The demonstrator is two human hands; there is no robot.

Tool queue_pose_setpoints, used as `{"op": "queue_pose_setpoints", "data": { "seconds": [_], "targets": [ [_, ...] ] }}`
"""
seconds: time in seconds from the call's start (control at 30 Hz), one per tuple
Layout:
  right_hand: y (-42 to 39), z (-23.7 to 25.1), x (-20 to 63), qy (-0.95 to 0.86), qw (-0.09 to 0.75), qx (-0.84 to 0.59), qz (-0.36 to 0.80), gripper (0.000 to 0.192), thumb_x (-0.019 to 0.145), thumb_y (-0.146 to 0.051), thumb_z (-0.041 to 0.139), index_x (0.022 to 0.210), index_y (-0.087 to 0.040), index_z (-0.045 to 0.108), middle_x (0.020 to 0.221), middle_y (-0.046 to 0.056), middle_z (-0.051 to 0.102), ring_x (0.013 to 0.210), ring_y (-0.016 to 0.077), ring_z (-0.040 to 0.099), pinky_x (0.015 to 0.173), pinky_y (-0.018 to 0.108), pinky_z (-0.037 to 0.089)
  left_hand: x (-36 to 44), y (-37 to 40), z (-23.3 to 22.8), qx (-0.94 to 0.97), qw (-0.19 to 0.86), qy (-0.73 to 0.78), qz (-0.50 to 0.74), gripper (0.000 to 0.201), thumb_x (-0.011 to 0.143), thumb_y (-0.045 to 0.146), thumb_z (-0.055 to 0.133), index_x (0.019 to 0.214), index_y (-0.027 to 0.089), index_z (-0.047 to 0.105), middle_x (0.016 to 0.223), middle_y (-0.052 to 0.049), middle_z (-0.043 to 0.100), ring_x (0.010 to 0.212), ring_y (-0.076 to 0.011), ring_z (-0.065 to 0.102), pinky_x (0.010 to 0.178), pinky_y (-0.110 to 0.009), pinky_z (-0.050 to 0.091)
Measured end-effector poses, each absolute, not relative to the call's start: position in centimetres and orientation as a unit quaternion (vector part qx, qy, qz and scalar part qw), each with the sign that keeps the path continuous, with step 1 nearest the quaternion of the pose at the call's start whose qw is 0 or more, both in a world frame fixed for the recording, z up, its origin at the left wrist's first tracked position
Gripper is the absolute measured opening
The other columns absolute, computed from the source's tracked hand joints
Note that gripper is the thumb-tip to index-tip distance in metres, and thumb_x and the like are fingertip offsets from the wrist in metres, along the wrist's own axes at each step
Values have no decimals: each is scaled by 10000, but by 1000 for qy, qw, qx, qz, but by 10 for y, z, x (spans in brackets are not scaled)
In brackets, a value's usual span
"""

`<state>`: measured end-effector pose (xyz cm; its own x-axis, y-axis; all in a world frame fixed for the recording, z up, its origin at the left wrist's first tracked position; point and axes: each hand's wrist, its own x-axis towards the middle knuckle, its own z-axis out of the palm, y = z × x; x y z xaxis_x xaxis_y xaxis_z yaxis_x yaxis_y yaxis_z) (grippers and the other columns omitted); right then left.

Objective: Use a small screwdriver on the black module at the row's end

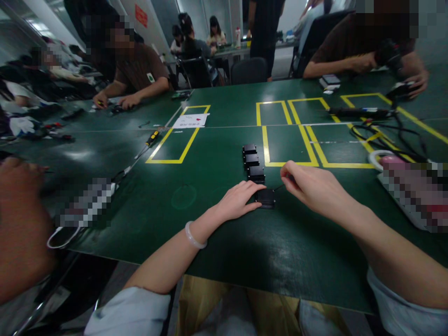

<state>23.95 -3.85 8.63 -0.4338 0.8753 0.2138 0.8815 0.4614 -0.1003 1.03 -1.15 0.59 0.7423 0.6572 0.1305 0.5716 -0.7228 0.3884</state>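
Observation:
Several small black boxes lie in a row on the green table (210, 224). My left hand (240, 200) rests flat with its fingertips touching the left side of the nearest black box (266, 198). My right hand (310, 186) hovers just right of that box, with thumb and forefinger pinched on a thin dark tool or wire whose tip points at the box. What exactly the pinch holds is too small to tell. More black boxes (252, 162) line up behind the nearest one.
Yellow tape rectangles (290, 144) mark the table beyond the boxes. A screwdriver (149, 142) and a white card (191, 120) lie at left, cables (392, 133) at right. Other people sit across the table, and another person's arm (19, 224) is at my near left.

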Motion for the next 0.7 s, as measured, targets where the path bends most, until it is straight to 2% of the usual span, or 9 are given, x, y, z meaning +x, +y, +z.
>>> {"op": "queue_pose_setpoints", "data": {
  "seconds": [0.17, 0.37, 0.6, 0.7],
  "targets": [
    [-41, 89, 238, -847, 127, -516, -2, 115, 932, -284, 408, 946, -199, 484, 794, 30, 643, 664, 177, 593, 574, 282, 352, 10, -11, 5, 918, 163, 336, 131, 432, 946, 390, 538, 1342, 260, 424, 1209, -65, 553, 1072, -231, 522, 922, -371, 459],
    [-40, 89, 238, -835, 102, -540, -12, 215, 967, -388, 382, 919, -209, 491, 777, 36, 657, 668, 205, 606, 532, 284, 319, 10, -11, 5, 919, 161, 336, 132, 430, 944, 385, 542, 1337, 255, 428, 1215, -65, 551, 1078, -232, 520, 931, -374, 456],
    [-40, 85, 239, -836, 124, -535, -7, 195, 943, -307, 394, 1061, -180, 483, 808, 41, 664, 651, 189, 604, 549, 280, 348, 10, -11, 7, 919, 166, 334, 131, 422, 947, 380, 536, 1336, 255, 431, 1199, -67, 556, 1068, -233, 521, 918, -374, 458],
    [-41, 86, 238, -835, 132, -534, 2, 199, 939, -309, 396, 1065, -179, 480, 813, 43, 666, 666, 189, 612, 569, 282, 360, 10, -11, 7, 918, 166, 336, 132, 426, 945, 385, 538, 1338, 258, 428, 1200, -66, 555, 1067, -233, 522, 917, -375, 459]
  ]
}}
